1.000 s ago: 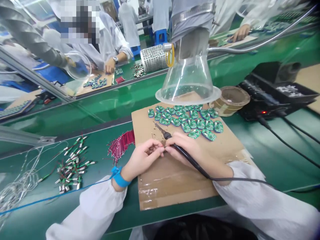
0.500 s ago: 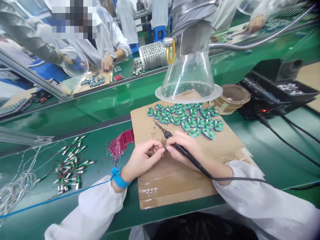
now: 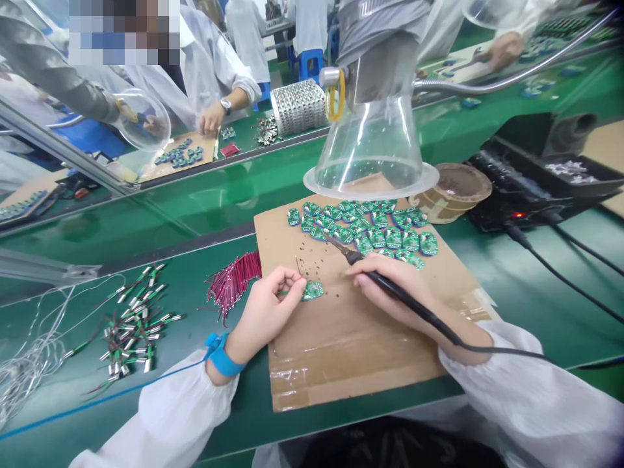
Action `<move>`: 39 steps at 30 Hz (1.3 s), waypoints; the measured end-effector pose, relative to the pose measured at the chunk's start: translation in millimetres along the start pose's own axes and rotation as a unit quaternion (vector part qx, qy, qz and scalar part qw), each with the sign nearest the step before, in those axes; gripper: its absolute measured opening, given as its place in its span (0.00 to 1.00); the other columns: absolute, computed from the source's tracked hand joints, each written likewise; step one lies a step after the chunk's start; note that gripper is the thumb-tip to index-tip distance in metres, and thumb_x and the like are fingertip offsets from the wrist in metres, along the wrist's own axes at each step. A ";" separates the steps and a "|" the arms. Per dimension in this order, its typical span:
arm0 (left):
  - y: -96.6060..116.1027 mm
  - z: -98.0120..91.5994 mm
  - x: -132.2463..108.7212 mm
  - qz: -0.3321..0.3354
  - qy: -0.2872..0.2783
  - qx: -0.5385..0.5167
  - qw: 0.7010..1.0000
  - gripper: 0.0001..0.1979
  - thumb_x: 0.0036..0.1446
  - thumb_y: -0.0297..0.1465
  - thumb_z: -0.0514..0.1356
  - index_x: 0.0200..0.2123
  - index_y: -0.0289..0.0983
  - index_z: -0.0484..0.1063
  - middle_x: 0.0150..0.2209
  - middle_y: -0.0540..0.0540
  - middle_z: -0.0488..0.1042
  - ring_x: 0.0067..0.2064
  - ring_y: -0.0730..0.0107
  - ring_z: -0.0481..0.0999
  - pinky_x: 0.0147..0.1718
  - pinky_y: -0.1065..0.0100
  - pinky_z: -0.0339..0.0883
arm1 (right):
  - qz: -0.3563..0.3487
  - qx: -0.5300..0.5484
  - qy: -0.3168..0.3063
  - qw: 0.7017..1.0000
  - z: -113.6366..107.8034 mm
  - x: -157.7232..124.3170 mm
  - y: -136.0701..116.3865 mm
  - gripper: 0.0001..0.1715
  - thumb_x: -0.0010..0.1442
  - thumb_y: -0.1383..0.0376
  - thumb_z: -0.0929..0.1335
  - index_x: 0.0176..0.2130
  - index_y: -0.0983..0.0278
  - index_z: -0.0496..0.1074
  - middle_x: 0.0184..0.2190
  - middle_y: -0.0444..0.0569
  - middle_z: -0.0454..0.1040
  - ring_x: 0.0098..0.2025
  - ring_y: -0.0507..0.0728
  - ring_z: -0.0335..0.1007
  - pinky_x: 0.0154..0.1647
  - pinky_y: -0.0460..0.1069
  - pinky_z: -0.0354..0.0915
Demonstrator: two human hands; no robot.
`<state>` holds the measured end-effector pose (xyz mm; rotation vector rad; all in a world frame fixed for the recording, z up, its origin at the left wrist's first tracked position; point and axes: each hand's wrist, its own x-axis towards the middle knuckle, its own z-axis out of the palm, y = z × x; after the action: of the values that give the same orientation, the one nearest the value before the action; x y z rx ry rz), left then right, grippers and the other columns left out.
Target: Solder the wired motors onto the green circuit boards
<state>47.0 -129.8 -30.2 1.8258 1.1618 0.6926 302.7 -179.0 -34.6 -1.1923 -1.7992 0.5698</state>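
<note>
Currently, in the head view, the left hand (image 3: pixel 266 312) holds its fingertips (image 3: pixel 295 281) together just beside a small green circuit board (image 3: pixel 312 290) on the cardboard sheet (image 3: pixel 361 344); whether they pinch anything cannot be told. The right hand (image 3: pixel 390 276) grips a soldering iron (image 3: pixel 419 309). Its tip, near the massed boards (image 3: pixel 375 237), could scorch them if it drifts. Earlier, the hands nearly touched; now they stand apart.

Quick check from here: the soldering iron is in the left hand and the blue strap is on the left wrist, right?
No: the head view shows the soldering iron in the right hand, not the left. The blue strap is on the left wrist, as you said.
</note>
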 end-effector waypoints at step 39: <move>10.3 8.9 1.5 0.052 -0.050 0.130 0.989 0.03 0.66 0.28 0.58 0.36 0.39 0.67 0.44 0.47 0.70 0.42 0.68 0.73 0.36 0.67 0.65 | 0.123 0.126 0.020 0.984 -12.3 -7.9 2.8 0.05 0.67 0.61 0.69 0.40 0.60 0.72 0.28 0.45 0.73 0.27 0.53 0.70 0.27 0.48 0.65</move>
<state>59.3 -133.9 -25.6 2.1272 1.1377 0.5192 315.8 -185.9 -33.7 -1.2456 -1.5029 0.8823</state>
